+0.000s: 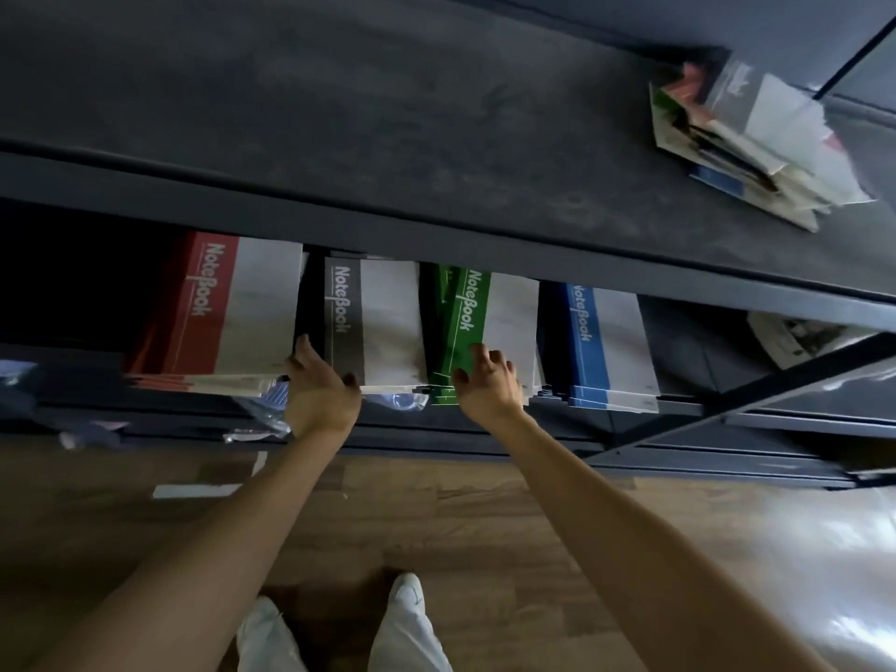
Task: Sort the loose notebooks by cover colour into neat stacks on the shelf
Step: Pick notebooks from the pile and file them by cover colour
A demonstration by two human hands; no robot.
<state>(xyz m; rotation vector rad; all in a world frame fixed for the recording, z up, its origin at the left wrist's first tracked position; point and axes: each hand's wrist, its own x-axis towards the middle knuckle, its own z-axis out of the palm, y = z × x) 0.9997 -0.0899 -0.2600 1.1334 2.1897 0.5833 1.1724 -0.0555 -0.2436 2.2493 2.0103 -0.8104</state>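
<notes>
Four notebook stacks lie side by side on the middle shelf [679,409]: red [203,303], black [344,317], green [468,312] and blue [589,341]. My left hand [320,390] is in the gap between the red and black stacks. Its thumb touches the red stack's right edge and its fingertips touch the black stack's near-left corner. My right hand [487,380] rests with spread fingers on the green stack's front edge, which looks slightly uneven. Neither hand holds a notebook clear of the shelf.
A messy pile of loose notebooks and papers [756,138] lies at the right end of the dark top shelf [339,138]. Plastic wrapping [271,409] shows on the shelf below. More paper [795,337] sits far right. Wooden floor [485,526] lies underfoot.
</notes>
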